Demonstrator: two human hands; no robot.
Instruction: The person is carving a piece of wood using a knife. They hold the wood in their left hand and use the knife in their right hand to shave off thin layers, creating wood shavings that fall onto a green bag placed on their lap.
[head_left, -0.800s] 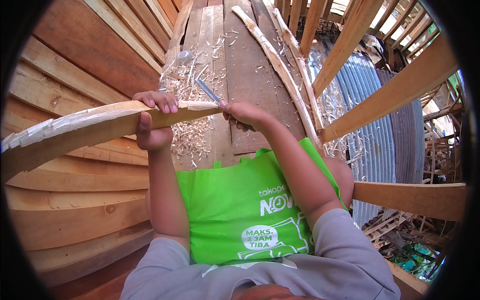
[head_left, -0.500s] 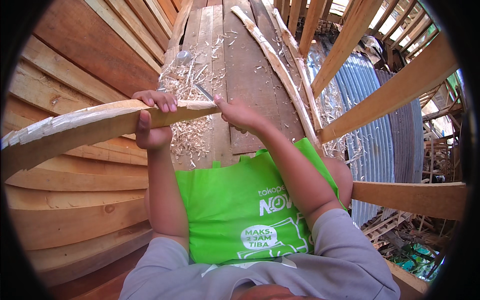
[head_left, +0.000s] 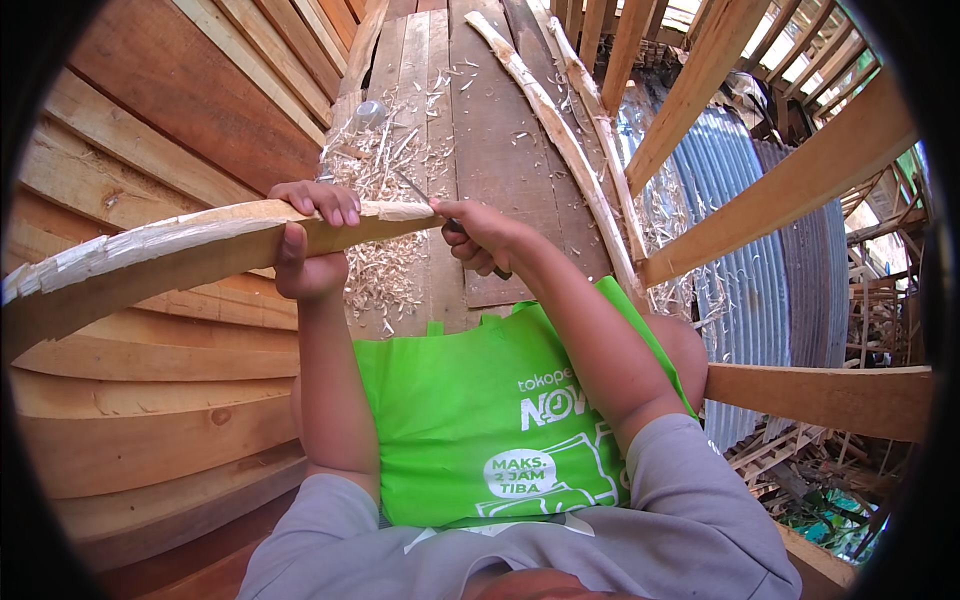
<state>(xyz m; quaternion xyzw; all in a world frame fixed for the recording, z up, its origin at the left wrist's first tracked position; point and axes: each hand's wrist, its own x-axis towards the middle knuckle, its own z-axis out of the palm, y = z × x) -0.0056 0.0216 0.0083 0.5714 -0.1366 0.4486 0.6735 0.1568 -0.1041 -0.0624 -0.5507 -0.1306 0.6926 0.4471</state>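
Observation:
A long pale piece of wood (head_left: 180, 248) with a rough, chipped upper edge runs from the left rim to the middle of the view. My left hand (head_left: 313, 235) is wrapped round it near its right end, thumb below and fingers over the top. At the tip of the wood, my right hand (head_left: 480, 233) is closed round the dark handle of a knife (head_left: 412, 186). Its thin blade points up and left, just beyond the wood's end. Part of the handle shows below my fingers. A green bag (head_left: 450, 410) lies across my lap under both forearms.
Wood shavings (head_left: 385, 275) lie heaped on the plank floor (head_left: 500, 200), near a small clear cup (head_left: 371, 112). Two peeled poles (head_left: 560, 130) lie along the right. Wooden boards (head_left: 160, 390) line the left; slats and corrugated metal sheets (head_left: 735, 220) stand at the right.
My right wrist has turned, so the blade lies at a different tilt and the handle's lower end now shows. The left hand and the wood have hardly moved.

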